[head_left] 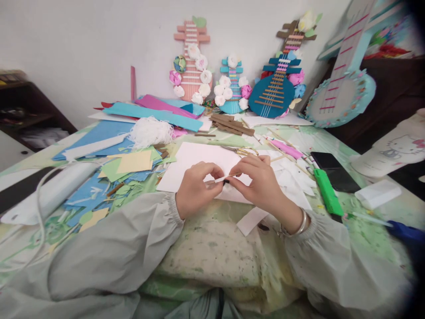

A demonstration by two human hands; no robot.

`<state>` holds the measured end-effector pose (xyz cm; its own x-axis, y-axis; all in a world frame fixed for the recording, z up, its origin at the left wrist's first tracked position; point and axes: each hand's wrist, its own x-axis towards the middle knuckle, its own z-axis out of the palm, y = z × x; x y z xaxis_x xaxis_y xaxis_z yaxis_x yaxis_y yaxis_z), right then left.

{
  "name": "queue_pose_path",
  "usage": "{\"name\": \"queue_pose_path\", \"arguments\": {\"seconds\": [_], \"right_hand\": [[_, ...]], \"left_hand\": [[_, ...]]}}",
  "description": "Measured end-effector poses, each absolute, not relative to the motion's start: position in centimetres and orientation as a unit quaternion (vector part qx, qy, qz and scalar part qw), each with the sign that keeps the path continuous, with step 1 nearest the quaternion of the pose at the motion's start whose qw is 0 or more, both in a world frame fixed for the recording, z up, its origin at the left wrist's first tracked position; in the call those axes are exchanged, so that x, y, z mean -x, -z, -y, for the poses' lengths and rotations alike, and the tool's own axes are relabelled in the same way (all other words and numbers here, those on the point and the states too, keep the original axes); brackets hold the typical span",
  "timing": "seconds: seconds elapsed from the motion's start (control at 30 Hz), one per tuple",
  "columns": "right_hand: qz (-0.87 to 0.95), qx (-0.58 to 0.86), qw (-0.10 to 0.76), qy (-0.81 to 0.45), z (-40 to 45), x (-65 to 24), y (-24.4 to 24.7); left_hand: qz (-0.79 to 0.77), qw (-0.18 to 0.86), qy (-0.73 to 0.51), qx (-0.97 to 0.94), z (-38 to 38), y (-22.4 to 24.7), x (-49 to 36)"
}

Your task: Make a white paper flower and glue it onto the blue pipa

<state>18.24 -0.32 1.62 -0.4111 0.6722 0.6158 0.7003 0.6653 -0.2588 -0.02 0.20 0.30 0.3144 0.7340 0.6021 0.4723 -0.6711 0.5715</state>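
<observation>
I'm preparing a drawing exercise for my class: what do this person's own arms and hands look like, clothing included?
The left hand and right hand are ungloved. Loose, pale grey fabric sleeves end in gathered, ruffled cuffs. A shiny silver-coloured bangle circles the right wrist.

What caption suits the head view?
Left hand and right hand hold a thin white strip over a white paper sheet.
</observation>
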Motion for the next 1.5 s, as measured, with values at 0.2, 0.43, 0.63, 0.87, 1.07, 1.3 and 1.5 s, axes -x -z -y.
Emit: {"name": "queue_pose_path", "arguments": {"seconds": [0.2,0.43,0.63,0.87,1.07,1.3,1.5], "right_hand": [[0.83,0.412,0.37,0.068,0.7,-17.6,-1.1],[0.819,0.421,0.377,0.1,1.0,-17.4,-0.9],[0.82,0.417,0.375,0.115,0.9,-17.5,-1.0],[0.831,0.447,0.306,0.13,0.4,-18.1,-1.2],[0.814,0.478,0.315,0.102,0.1,-18.2,-1.0],[0.788,0.495,0.35,0.106,0.7,-17.4,-1.2],[0.781,0.504,0.351,0.112,0.8,-17.3,-1.2]], "left_hand": [[-0.413,0.107,-0.43,-0.795,0.0,-0.3,-0.2],[-0.404,0.076,-0.424,-0.807,0.2,-0.5,-0.2],[-0.387,0.086,-0.434,-0.809,-0.1,-0.5,0.2],[-0.394,0.054,-0.423,-0.814,-0.4,-0.4,0.4],[-0.398,0.015,-0.419,-0.816,-0.2,-0.1,0.2],[-0.392,-0.025,-0.415,-0.821,0.1,0.0,0.1],[-0.395,0.018,-0.445,-0.803,0.3,-0.3,0.1]]}}
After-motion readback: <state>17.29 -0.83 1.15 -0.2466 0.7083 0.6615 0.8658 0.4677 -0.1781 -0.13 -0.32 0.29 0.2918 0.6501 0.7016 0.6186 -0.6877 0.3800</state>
